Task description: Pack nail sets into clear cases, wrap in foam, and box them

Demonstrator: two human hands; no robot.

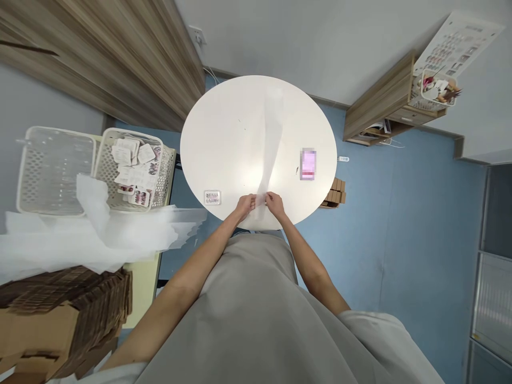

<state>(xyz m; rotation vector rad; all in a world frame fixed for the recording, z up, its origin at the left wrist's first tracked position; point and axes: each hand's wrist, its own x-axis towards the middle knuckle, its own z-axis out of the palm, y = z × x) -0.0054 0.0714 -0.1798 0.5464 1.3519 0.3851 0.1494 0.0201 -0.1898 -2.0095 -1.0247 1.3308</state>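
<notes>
A long strip of thin, translucent white packing foam (273, 128) lies across the round white table (216, 138), running from the far side to the near edge. My left hand (245, 205), fingers curled, grips the strip's left side at its near end. Opposite it, my right hand (274, 204) pinches the right side between thumb and fingers. Whether something small is inside the strip there, I cannot make out. Left of my left hand sits a small clear case (212, 197) with what look like press-on nails. A phone-like rectangle with a blurred pink screen (308, 164) lies to the right.
On a side table at left are a white basket of cards and packs (157, 184), another white basket (56, 136), a pile of white foam sheets (132, 234) and stacked flat cardboard boxes (100, 309). Small brown boxes (338, 191) stand right of the table. A wooden cabinet (384, 101) is farther off.
</notes>
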